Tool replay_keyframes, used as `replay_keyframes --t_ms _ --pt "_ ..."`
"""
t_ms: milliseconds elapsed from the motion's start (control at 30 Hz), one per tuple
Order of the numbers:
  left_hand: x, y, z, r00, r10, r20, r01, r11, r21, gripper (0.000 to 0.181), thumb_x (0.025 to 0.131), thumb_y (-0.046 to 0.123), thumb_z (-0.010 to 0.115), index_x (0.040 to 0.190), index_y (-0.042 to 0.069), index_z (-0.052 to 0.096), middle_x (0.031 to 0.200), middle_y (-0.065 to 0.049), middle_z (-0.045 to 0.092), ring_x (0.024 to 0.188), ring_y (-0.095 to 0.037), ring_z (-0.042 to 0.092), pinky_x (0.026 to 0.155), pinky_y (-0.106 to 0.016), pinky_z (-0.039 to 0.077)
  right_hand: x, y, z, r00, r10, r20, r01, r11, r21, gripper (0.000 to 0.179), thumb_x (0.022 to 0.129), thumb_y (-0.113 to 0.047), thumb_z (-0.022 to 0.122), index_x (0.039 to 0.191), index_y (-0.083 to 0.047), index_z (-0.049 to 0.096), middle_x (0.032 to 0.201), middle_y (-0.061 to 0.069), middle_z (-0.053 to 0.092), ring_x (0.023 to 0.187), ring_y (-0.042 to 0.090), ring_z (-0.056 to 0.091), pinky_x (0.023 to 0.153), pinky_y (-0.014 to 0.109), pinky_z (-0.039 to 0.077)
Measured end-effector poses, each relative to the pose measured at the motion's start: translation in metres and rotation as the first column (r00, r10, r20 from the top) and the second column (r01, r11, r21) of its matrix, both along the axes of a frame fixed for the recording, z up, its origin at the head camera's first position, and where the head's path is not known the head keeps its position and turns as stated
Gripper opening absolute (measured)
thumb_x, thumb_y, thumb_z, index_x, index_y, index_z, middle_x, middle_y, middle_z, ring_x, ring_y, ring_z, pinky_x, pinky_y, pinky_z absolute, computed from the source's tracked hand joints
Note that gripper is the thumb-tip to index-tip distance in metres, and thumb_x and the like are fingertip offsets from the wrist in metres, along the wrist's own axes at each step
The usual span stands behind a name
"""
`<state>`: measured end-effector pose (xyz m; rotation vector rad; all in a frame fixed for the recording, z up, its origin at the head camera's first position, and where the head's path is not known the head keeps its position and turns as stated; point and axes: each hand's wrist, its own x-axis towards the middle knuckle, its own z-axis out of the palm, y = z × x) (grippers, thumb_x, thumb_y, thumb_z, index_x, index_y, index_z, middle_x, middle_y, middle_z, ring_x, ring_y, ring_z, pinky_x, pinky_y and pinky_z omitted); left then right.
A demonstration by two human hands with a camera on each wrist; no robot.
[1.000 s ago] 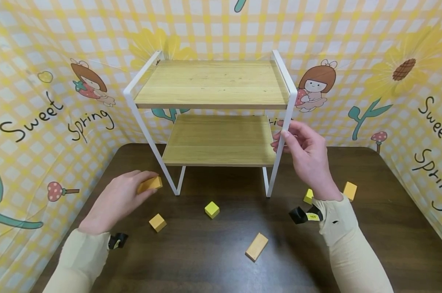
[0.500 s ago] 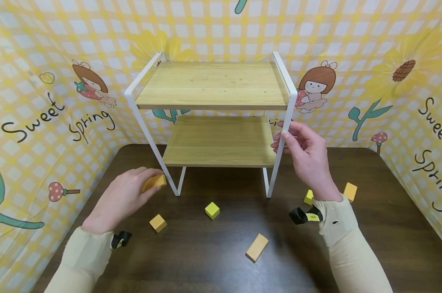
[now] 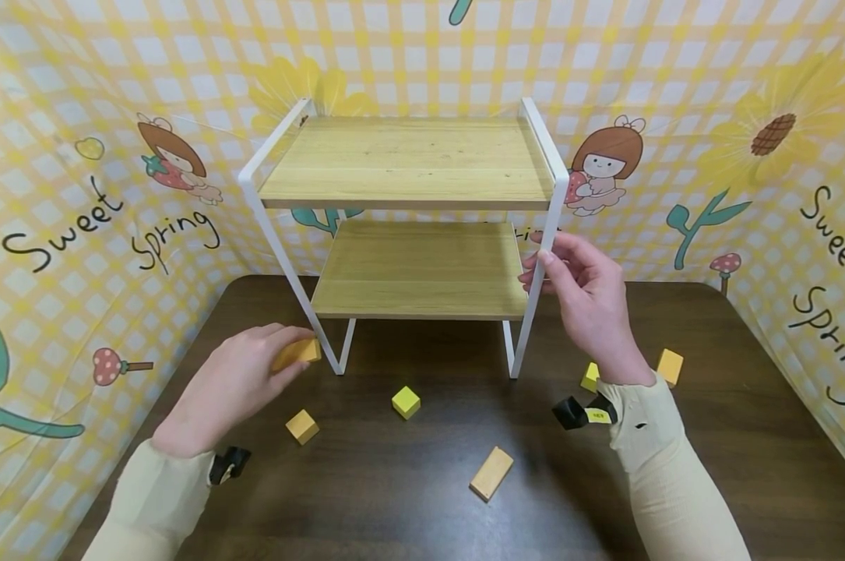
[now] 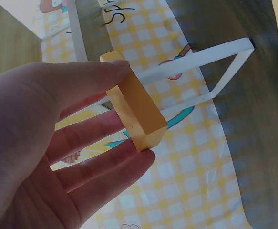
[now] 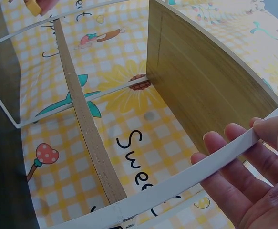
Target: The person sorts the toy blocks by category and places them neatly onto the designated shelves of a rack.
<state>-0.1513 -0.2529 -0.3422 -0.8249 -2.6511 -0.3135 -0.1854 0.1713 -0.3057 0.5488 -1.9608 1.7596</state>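
Note:
Between thumb and fingers, my left hand [image 3: 236,378] pinches an orange wooden block [image 4: 136,107], held just left of the shelf's front left leg. The block is oblong, and part of it is hidden behind the fingers in the head view. On the other side, my right hand [image 3: 590,300] grips the white front right leg [image 5: 224,157] of a two-tier shelf [image 3: 408,160], thumb in front and fingers behind. Both of the shelf's boards are light wood, and the lower board [image 3: 418,273] lies beneath the upper one.
Scattered on the dark table [image 3: 366,506] are an orange block [image 3: 302,427], a yellow cube [image 3: 406,403], and a pale oblong block [image 3: 491,473]. Near the right wrist lie a yellow block [image 3: 589,377] and another orange block [image 3: 669,366]. A checked cloth [image 3: 422,70] hangs behind.
My left hand has shifted slightly right with the orange block, toward the shelf's left leg, then stayed nearly still. The right hand and the shelf have kept their place.

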Motion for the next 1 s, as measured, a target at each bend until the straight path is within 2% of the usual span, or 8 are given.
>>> replay_keyframes --t_ms 200,433,600,1000 --pt "0.003 0.006 0.004 1.000 -0.023 0.002 0.023 1.000 0.007 0.035 0.088 0.013 0.080 0.121 0.006 0.070 0.111 -0.007 0.072 0.096 -0.028 0.070 0.079 -0.050 0.058 0.000 0.000 0.000 1.000 0.000 0.006 0.000 1.000 -0.003 0.023 0.104 -0.008 0.060 0.124 0.001 0.068 0.096 0.017 0.071 0.079 0.027 0.074 0.076 0.035 0.063" --pt "0.007 0.012 0.008 0.999 -0.042 -0.005 0.042 0.999 0.002 0.035 0.088 0.015 0.081 0.121 0.006 0.071 0.104 -0.005 0.073 0.087 -0.023 0.070 0.072 -0.046 0.059 0.001 0.001 0.000 1.000 0.001 0.002 -0.001 1.000 -0.002 0.024 0.104 -0.007 0.060 0.124 0.003 0.067 0.096 0.017 0.071 0.080 0.029 0.073 0.076 0.035 0.063" --pt "0.008 0.017 0.012 0.997 -0.064 -0.031 0.064 0.998 0.002 0.037 0.088 0.016 0.082 0.122 0.008 0.071 0.103 -0.004 0.073 0.086 -0.021 0.069 0.071 -0.044 0.059 0.000 0.001 0.000 1.000 0.007 -0.002 -0.007 1.000 -0.003 0.024 0.104 -0.007 0.060 0.125 0.003 0.067 0.096 0.017 0.071 0.079 0.027 0.073 0.076 0.035 0.063" --pt "0.011 0.029 0.032 0.989 -0.102 -0.105 0.102 0.995 -0.006 0.040 0.084 0.012 0.084 0.122 0.008 0.073 0.107 -0.007 0.074 0.089 -0.025 0.071 0.071 -0.047 0.060 0.000 0.001 0.000 1.000 0.004 -0.005 -0.004 1.000 0.007 0.024 0.104 -0.008 0.060 0.125 0.002 0.068 0.096 0.016 0.072 0.079 0.027 0.073 0.076 0.034 0.063"
